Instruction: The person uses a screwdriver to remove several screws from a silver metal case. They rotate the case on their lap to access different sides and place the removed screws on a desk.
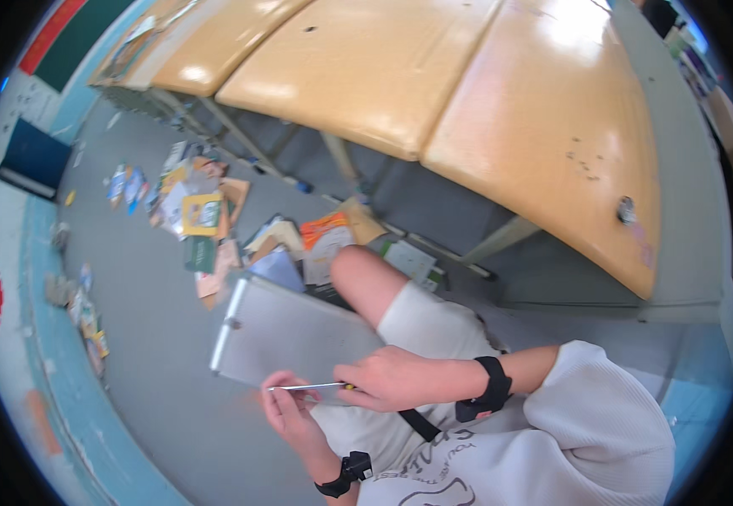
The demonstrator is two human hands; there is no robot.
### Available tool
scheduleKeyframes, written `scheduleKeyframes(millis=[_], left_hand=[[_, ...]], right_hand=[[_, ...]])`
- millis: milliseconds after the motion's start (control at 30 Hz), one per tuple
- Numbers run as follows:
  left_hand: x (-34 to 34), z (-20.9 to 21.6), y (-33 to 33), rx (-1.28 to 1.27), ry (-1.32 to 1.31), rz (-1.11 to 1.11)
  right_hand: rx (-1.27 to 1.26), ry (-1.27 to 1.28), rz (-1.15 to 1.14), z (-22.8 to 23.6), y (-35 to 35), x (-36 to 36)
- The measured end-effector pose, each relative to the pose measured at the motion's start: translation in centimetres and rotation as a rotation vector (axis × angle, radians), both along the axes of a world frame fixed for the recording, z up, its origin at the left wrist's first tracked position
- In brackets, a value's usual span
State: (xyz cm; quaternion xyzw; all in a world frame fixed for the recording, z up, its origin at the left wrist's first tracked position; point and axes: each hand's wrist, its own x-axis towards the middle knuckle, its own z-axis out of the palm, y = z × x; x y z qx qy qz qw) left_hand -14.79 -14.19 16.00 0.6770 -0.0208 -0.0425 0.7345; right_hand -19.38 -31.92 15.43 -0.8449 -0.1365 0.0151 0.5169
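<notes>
A thin screwdriver [320,386] with a bright metal shaft and a dark and yellow handle lies level between my hands. My right hand [392,377] is closed round its handle, which the fingers mostly hide. At the tip, the fingers of my left hand [289,411] are pinched together on the shaft's end; any small piece there is too blurred to make out. Just beyond both hands, a flat grey panel [299,329] with a silver metal edge lies tilted against my legs.
Wooden-topped tables [358,67] stand ahead, with small dark bits [584,160] and a shiny metal piece [626,209] on the right one. Books and papers [202,211] are heaped on the floor at left. More litter [88,320] lies by the blue and white wall.
</notes>
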Motion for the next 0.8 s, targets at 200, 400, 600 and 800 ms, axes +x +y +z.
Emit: scheduleKeyframes(millis=[200, 400, 600, 800], left_hand=[[8.3, -4.9, 10.3, 0.324, 0.086, 0.41], [12.5, -5.9, 10.1, -0.347, 0.614, 0.046], [13.6, -4.4, 7.3, -0.487, 0.658, -0.008], [16.7, -3.8, 4.8, -0.364, 0.648, 0.072]], right_hand=[[0.059, 0.14, -0.069, -1.4, -1.6, -0.3], [0.027, 0.284, -0.035, -3.4, -2.4, -1.9], [0.169, 0.38, -0.167, -3.6, -2.7, -1.3], [0.154, 0.38, -0.215, -4.4, -4.1, -0.8]])
